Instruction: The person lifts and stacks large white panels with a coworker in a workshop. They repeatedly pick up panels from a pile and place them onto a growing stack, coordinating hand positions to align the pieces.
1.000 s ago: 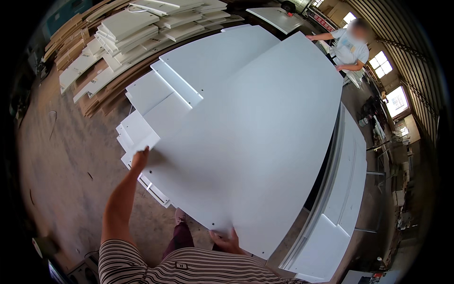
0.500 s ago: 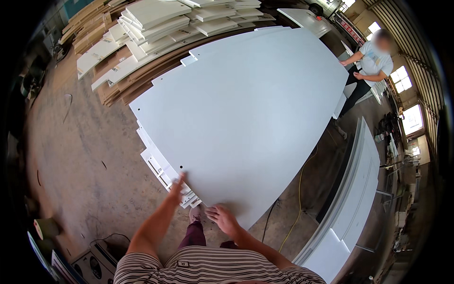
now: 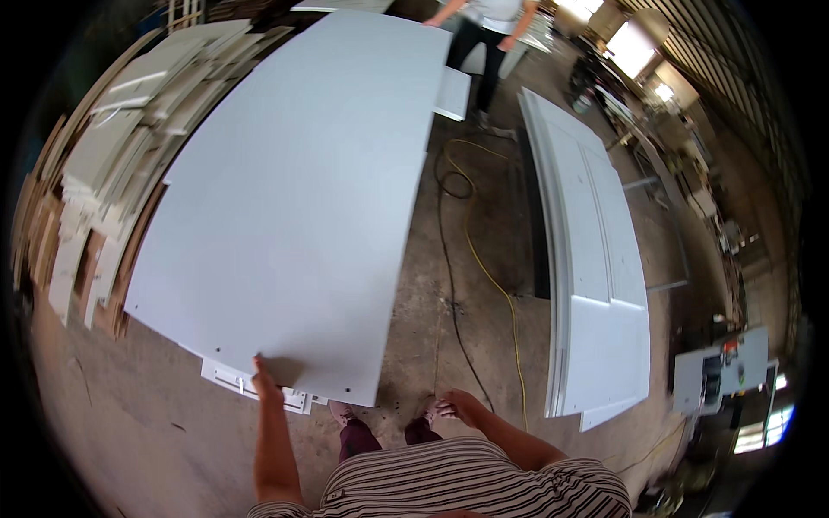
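Observation:
A large white panel (image 3: pixel 276 207) lies flat on top of a stack and stretches away from me. Small dark holes run along its near edge. My left hand (image 3: pixel 268 385) grips that edge, thumb on the top face near one hole and the other fingers hidden below. Under the edge, narrow white pieces with slots (image 3: pixel 226 376) jut out beside this hand. My right hand (image 3: pixel 462 407) is off the panel, past its near right corner and above my shoe. Its fingers are loosely bent, slightly blurred, with nothing visible in them.
A co-worker (image 3: pixel 492 34) stands at the panel's far right corner, a hand at its edge. Stacked pale boards (image 3: pixel 129 129) lie on the left. More white panels (image 3: pixel 596 259) stand to the right. A yellow cable (image 3: pixel 492 278) and a black one (image 3: pixel 449 268) cross the floor between.
My view has swung to the right, so the panel appears further left. My right hand has come off the panel's near corner. My left hand has closed on the near edge.

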A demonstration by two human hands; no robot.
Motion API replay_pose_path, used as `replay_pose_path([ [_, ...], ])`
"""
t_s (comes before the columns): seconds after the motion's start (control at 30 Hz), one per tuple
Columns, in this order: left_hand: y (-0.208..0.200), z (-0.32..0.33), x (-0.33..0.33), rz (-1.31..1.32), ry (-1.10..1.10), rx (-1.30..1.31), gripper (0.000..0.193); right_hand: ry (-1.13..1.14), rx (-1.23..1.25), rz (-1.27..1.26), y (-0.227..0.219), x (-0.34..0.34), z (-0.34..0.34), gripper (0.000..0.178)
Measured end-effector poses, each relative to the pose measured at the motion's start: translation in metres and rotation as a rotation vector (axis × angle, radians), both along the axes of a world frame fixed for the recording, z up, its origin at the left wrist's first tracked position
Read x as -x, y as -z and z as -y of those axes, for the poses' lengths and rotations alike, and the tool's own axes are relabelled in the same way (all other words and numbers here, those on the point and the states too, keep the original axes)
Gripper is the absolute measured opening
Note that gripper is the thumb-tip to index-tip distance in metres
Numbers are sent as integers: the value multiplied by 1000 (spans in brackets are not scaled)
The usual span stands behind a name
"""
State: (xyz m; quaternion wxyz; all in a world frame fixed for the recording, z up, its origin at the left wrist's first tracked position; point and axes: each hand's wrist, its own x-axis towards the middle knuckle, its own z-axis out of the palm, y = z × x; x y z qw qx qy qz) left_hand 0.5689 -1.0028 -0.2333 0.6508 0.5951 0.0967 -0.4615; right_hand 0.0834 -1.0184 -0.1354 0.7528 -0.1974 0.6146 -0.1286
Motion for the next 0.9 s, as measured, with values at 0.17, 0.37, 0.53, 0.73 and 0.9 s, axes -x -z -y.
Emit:
replay_pose_path([
  [0.17,3,-1,-11,-93,-16,-16,54,22,24,-300,38,146,-68,27],
  [0.37,-26,-15,141,-164,-1,-364,44,33,24,-521,72,264,-157,24],
  [0.53,-19,-24,164,-275,-67,-226,42,247,-31,-394,57,299,-167,23],
  [0.73,3,-29,141,-365,-49,-278,40,206,5,-363,61,301,-148,24],
  [0.9,-27,1,156,-287,-111,-427,42,126,160,-328,21,277,-106,27],
])
